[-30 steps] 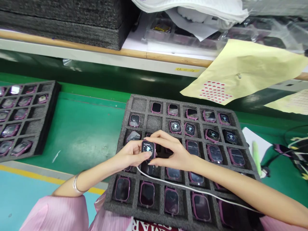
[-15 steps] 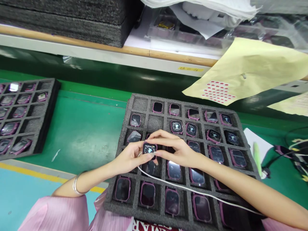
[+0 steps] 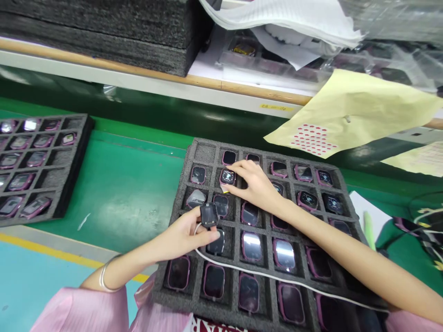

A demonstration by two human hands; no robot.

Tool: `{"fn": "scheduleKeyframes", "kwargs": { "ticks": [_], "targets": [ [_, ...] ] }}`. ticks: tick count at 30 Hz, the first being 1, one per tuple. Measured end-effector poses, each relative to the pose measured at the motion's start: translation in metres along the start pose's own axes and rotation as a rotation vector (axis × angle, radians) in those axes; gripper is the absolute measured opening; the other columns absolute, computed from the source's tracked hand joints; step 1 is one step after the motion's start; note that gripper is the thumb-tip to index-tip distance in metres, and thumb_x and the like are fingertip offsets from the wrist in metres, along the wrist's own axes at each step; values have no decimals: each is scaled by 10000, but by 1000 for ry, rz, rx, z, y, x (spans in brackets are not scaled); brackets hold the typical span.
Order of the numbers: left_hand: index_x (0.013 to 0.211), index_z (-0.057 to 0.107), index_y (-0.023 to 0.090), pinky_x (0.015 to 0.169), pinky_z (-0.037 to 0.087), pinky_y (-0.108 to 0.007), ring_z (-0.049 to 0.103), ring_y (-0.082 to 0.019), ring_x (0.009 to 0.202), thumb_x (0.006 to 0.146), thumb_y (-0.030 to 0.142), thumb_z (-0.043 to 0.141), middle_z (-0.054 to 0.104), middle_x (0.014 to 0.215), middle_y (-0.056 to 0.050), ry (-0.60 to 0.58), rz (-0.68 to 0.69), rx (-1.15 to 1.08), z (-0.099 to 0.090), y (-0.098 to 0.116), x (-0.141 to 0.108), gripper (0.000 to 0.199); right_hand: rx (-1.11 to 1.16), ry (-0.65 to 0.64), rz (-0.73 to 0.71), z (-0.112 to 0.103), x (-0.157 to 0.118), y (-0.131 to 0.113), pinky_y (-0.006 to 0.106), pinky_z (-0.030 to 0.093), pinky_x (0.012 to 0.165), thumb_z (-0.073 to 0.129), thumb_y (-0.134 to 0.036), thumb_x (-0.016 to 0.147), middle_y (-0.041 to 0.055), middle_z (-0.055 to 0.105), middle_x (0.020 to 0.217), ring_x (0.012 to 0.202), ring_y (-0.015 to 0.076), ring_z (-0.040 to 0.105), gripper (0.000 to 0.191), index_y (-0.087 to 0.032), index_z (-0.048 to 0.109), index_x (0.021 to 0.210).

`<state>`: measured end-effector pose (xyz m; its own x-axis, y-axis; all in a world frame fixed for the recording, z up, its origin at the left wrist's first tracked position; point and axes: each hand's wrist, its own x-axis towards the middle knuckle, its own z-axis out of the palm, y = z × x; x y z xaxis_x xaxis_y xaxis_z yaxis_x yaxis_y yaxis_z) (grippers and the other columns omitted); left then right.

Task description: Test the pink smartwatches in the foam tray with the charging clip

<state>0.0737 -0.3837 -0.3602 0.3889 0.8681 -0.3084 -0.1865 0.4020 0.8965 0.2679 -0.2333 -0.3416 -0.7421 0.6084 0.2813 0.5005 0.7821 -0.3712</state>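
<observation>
Evidently, the lit watch (image 3: 227, 177) is at the 2nd compartment from the left in the 2nd row from the far edge of the foam tray (image 3: 199, 310), its screen facing up; whether it is fully seated, I cannot tell. The right hand (image 3: 258, 186) has its grip around it, fingertips (image 3: 232, 167) at the far edge and thumb at the near edge, so the watch lies between them, just beyond the palm.

The work looks partway along: at least 4 other watches, such as the watch with a lit dial (image 3: 307, 199), show faces, which I take as done. Many dark-screened watches (image 3: 214, 280) probably remain, though a dark screen alone does not prove it.

Nearer the body, the left hand (image 3: 183, 234) pinches a black block (image 3: 209, 215), apart from the lit watch, with a white cable (image 3: 256, 272) running rightward across the tray. Farther left, a 2nd tray (image 3: 71, 168) of watches rests on the green surface (image 3: 134, 184).
</observation>
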Motion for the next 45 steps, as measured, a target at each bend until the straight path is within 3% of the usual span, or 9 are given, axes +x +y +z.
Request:
{"fn": "scheduleKeyframes", "kwargs": {
  "ticks": [4,9,13,18,20,25,36,42,45],
  "targets": [
    [1023,519,166,599,330,-240,417,-95,658,855,332,635,553,936,-27,10,20,30,-4,-4,-12,262,-144,-84,-117,1,16,-15,478,430,843,724,-341,842,159,621,1130,1036,334,529,451,-122,596,1214],
    [1067,512,172,594,336,-239,415,-90,644,839,358,652,575,962,-36,57,34,26,-3,-9,-13,326,-214,-260,-170,22,52,-37,402,421,761,696,-296,867,147,637,1018,952,301,553,278,-94,665,1055],
    [1046,515,156,549,313,-226,385,-67,598,837,331,656,566,949,-34,37,40,-3,-3,-6,-14,307,-253,-267,-156,33,68,-36,406,416,750,749,-309,813,156,629,924,910,318,571,281,-68,684,941],
    [1004,563,137,490,251,-216,328,-55,535,784,307,720,499,747,28,32,15,-35,-8,-4,-13,319,79,-63,-166,8,43,-38,395,449,807,707,-328,822,95,643,940,871,253,610,280,-142,659,1025],
    [1033,561,146,501,274,-212,352,-57,544,731,296,772,509,750,33,38,24,-83,-8,-6,-12,398,249,-75,-258,-3,22,-47,397,469,816,688,-326,829,95,639,991,902,249,606,335,-165,619,1115],
    [1116,562,153,654,428,-254,538,-140,739,795,356,706,608,897,-28,119,98,-72,-2,-8,-9,407,80,-180,-369,-5,-15,-69,473,495,824,552,-248,914,184,607,1071,966,296,574,301,-98,584,1174],
    [1086,599,126,733,440,-269,567,-184,834,880,363,591,634,871,-29,231,153,90,-2,-7,-13,314,303,-64,-348,29,-23,-64,416,557,818,589,-234,895,150,600,1121,986,259,608,419,-132,494,1291],
    [1055,584,127,786,450,-281,590,-188,874,871,366,611,651,915,-54,200,137,14,1,-3,-16,303,395,-191,-317,19,-14,-49,394,554,829,629,-457,893,140,597,1134,987,253,619,473,-153,546,1245],
    [1003,561,125,748,458,-279,606,-177,806,873,378,608,660,851,-60,187,91,-25,2,-3,-16,288,350,-159,-200,17,-9,-38,406,546,836,518,-447,960,139,598,1108,992,254,614,381,-156,579,1197]
  ]
}}
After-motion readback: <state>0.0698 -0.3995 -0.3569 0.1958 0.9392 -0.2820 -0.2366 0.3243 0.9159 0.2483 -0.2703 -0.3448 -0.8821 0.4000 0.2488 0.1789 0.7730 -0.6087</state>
